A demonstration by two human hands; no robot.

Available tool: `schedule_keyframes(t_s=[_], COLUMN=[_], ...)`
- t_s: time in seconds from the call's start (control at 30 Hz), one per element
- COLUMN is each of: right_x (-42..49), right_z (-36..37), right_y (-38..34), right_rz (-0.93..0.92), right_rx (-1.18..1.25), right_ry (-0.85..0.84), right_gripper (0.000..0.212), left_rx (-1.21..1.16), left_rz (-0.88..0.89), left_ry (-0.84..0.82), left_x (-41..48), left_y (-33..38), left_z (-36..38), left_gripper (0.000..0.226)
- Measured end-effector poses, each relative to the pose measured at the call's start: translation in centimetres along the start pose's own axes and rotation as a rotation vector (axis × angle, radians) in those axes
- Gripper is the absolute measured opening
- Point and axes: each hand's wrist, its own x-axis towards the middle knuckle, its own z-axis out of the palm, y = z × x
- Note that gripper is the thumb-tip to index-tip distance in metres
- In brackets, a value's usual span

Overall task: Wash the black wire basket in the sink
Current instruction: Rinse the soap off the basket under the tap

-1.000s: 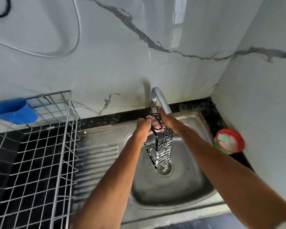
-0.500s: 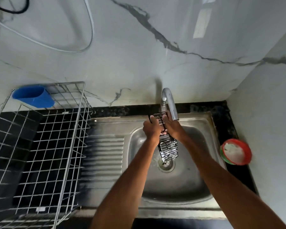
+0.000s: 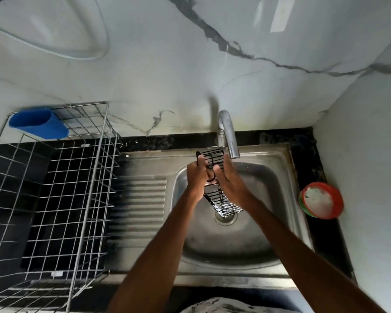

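Note:
The black wire basket point(image 3: 221, 203) hangs on end over the steel sink point(image 3: 253, 236), just below the tap point(image 3: 229, 138). Its lower end glistens wet above the drain point(image 3: 225, 219). My left hand point(image 3: 198, 177) grips the basket's left side near the top, fingers curled round the wires. My right hand point(image 3: 231, 181) lies against the basket's right side with its fingers straight, thumb toward the wires. No stream of water can be made out at the spout.
A large steel wire dish rack point(image 3: 54, 195) with a blue plastic cup holder point(image 3: 37, 126) stands on the black counter left of the ribbed drainboard point(image 3: 140, 206). A red and green tub of white paste point(image 3: 321, 199) sits right of the sink. Marble walls close the back and right.
The view has tipped downward. The basket has stayed under the tap in both hands, and my right hand has slid along its right side.

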Motion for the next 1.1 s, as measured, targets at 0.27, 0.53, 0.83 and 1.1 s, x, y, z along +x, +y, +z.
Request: schedule_keyframes(t_s=[0.27,0.53,0.83,1.1], right_x=[1.5,-7.3,-2.0,5.8], right_z=[-0.4,3.1,0.1,-4.1], right_y=[-0.2,4.6,5.5,0.5], right_rz=[0.04,-0.107,0.15,0.274], right_rx=[0.102,0.08,0.212,0.313], right_ry=[0.25,0.119,-0.024,-0.292], right_gripper=[0.05,0.071,0.097,0.079], left_rx=[0.023,-0.056,-0.279,-0.471], left_rz=[0.031,-0.043,-0.132,-0.225], left_ry=[-0.035,0.082,0.236,0.356], left_x=[-1.3,-1.2,-1.3,-0.7], left_y=[-0.1,-0.4,-0.6,1.0], left_z=[-0.1,-1.0,-0.4,1.6], left_gripper=[0.043,0.038,0.034,0.027])
